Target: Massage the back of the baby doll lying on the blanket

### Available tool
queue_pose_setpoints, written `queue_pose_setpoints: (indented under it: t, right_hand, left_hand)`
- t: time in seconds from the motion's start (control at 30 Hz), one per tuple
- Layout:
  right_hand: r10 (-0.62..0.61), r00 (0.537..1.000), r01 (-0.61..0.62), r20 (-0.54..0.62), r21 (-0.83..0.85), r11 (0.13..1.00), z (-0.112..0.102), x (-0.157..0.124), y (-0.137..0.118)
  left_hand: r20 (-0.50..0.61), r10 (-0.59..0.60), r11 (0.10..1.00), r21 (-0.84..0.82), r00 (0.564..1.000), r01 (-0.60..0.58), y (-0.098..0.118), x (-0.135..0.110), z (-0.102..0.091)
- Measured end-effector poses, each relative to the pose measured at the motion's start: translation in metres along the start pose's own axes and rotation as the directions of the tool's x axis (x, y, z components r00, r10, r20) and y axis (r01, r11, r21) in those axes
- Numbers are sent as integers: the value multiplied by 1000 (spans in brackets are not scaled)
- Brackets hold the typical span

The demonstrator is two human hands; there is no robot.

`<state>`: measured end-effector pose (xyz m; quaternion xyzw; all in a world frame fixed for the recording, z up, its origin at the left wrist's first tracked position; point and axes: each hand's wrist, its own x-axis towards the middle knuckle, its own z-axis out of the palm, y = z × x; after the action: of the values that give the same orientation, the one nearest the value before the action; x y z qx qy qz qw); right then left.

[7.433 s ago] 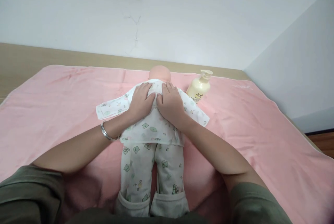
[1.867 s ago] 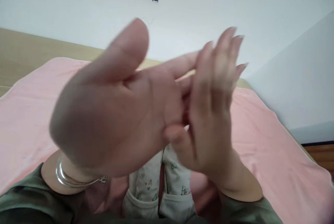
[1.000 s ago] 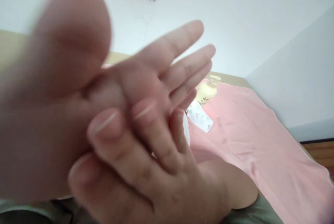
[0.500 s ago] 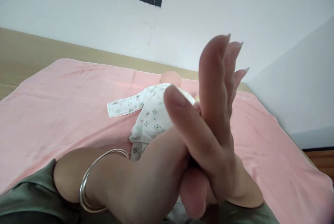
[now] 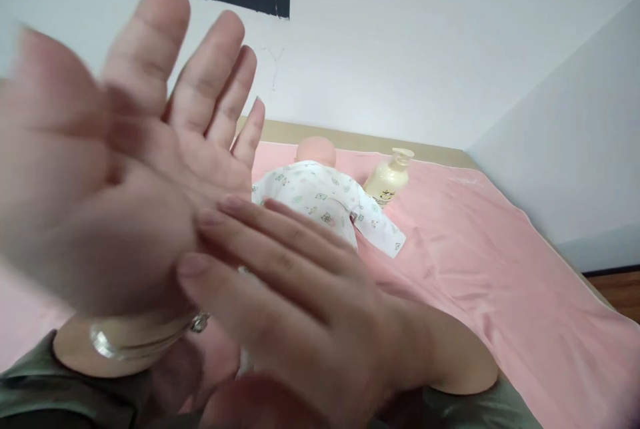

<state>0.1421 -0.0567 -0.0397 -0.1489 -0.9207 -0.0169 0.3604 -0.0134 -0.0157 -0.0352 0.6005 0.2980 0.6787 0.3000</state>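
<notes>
The one container I see is a pale yellow pump bottle [image 5: 387,179] near the far edge of the pink blanket [image 5: 475,249], towards its far right corner; it is pale all through, and I cannot make out how full it is. Its pump head [image 5: 403,152] is on, and its foot is hidden behind the shoulder of a white patterned shirt [image 5: 320,196], so I cannot tell whether the two touch. The shirt is on a doll [image 5: 316,150] lying on the blanket, its bald head by the far edge and one sleeve [image 5: 383,226] slanting towards the right edge. I hold nothing in either hand: my left hand [image 5: 125,176] is raised, palm towards me and fingers spread, and the straightened fingers of my right hand [image 5: 320,302] lie against the heel of that palm, both a little blurred. A silvery bracelet [image 5: 110,346] circles my left wrist. Half a second ago my right fingers stood upright with the thumb crossing over, and my left palm was turned out of sight; now the palm faces me and my right fingers lie slantwise. The bottle, then almost wholly covered by my right hand, is in plain view, while the doll's other sleeve has gone behind my left hand. Some seconds earlier both my palms were resting on the shirt; now they are lifted off it.
</notes>
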Motion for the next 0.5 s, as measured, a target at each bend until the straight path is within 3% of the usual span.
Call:
queue_pose_setpoints:
  t: [0.03, 0.1, 0.13, 0.17, 0.23, 0.3, 0.4, 0.5]
  right_hand:
    - [7, 994, -3, -110, 37, 999, 6, -4, 12]
    - [119, 968, -92, -223, 127, 988, 25, -14, 40]
    - [226, 942, -196, -247, 141, 970, 37, -19, 55]
    - [327, 919, -307, -219, 120, 944, 50, -25, 70]
    - [464, 878, -464, -117, 27, 885, 74, -35, 94]
    - [503, 864, -504, -29, -62, 862, 91, -41, 111]
    - [462, 884, -452, 68, -125, 883, 102, -46, 127]
    - [450, 877, -440, 169, -97, 893, 96, -46, 145]
  left_hand:
    - [39, 43, 994, -105, 998, -38, -15, 3, 2]
    - [-160, 48, 997, -52, 986, -56, -56, 4, 11]
    - [-213, 19, 1000, 10, 977, -17, -79, 1, 16]
    - [-254, -42, 996, 66, 966, 61, -102, -3, 21]
    - [-199, -194, 962, 152, 961, 225, -140, -12, 26]
    - [-149, -266, 919, 260, 952, 297, -166, -19, 25]
    - [-109, -258, 875, 395, 960, 279, -184, -23, 16]
    - [-51, -213, 843, 496, 976, 209, -191, -21, 8]
